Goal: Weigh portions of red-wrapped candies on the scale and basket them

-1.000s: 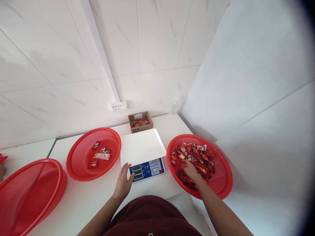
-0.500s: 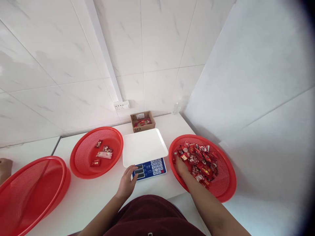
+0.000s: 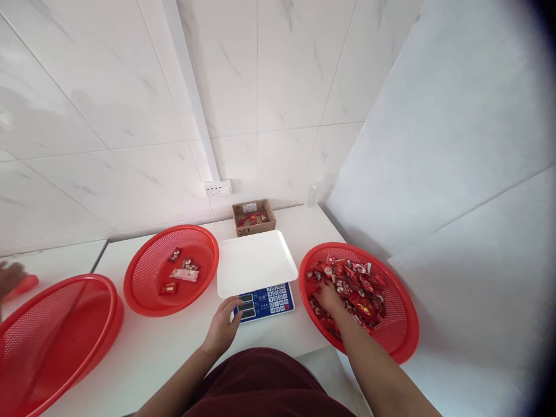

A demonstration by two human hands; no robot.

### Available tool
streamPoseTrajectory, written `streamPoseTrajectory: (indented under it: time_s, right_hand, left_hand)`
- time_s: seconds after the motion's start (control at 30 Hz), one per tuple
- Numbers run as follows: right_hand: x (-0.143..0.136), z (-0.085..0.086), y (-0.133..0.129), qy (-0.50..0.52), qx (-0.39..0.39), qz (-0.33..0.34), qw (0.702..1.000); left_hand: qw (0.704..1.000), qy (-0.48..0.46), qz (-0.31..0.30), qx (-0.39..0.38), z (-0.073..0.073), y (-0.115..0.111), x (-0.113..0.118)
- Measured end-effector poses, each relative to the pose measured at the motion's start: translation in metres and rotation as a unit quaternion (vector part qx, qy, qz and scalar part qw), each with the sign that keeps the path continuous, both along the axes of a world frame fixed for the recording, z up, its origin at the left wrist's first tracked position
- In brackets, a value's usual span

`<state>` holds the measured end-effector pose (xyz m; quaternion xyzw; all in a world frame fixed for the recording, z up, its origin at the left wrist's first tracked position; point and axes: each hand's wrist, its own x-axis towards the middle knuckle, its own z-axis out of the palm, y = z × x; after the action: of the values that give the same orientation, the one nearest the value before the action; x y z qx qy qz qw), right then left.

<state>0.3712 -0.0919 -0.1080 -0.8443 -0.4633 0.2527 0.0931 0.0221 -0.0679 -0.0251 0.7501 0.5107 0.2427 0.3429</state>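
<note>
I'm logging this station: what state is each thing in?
Right basket: heaped with packets
Middle basket: few packets
Left basket: cut by frame
Box: open, packets inside
Scale: tray on, displays unreadable
Bottle: upright
Left hand: open, at scale
Right hand: among packets, grip unclear

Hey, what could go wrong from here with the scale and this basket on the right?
Your left hand is at the scale's display end; any weight on it could skew a reading.

The right basket seems to overhang the table, so pressure from your right hand among the packets might tip it.
</note>
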Motion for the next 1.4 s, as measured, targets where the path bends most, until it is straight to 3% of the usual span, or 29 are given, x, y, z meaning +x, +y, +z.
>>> streamPoseTrajectory:
  time_s: [0.17,0.33,0.47,0.57,0.73,0.83,0.93,1.03,1.17,1.4]
  right_hand:
    - [-0.003,0.005,-0.012,0.041,0.018,-0.063,0.997]
    - [0.000,0.038,-0.012,0.055,0.129,-0.169,0.976]
    - [-0.034,0.077,0.021,0.270,0.272,-0.227,0.895]
    - [-0.077,0.093,0.054,0.428,0.260,-0.192,0.844]
    - [-0.119,0.087,0.085,0.472,0.188,-0.173,0.843]
    - [-0.119,0.080,0.085,0.461,0.164,-0.174,0.855]
    - [-0.116,0.079,0.081,0.458,0.130,-0.165,0.864]
    - [-0.118,0.080,0.081,0.474,0.105,-0.141,0.863]
    - [-0.122,0.077,0.083,0.480,0.100,-0.136,0.861]
    - [-0.118,0.070,0.079,0.491,0.110,-0.168,0.848]
  left_hand:
    - [0.999,0.007,-0.014,-0.029,0.001,-0.002,-0.002]
    - [0.999,-0.002,-0.022,-0.033,0.003,-0.005,-0.002]
    - [0.999,-0.006,-0.026,-0.044,0.007,-0.009,0.001]
    - [0.999,-0.010,-0.027,-0.046,0.009,-0.011,0.003]
    - [1.000,0.001,-0.013,-0.025,0.005,-0.014,-0.006]
    - [0.998,0.049,0.022,0.030,-0.004,-0.013,-0.023]
    - [0.981,0.153,0.078,0.092,-0.014,-0.005,-0.044]
    - [0.959,0.248,0.114,0.077,-0.020,0.009,-0.065]
    - [0.942,0.309,0.120,0.051,-0.019,0.031,-0.083]
    - [0.932,0.335,0.131,0.047,-0.011,0.050,-0.076]
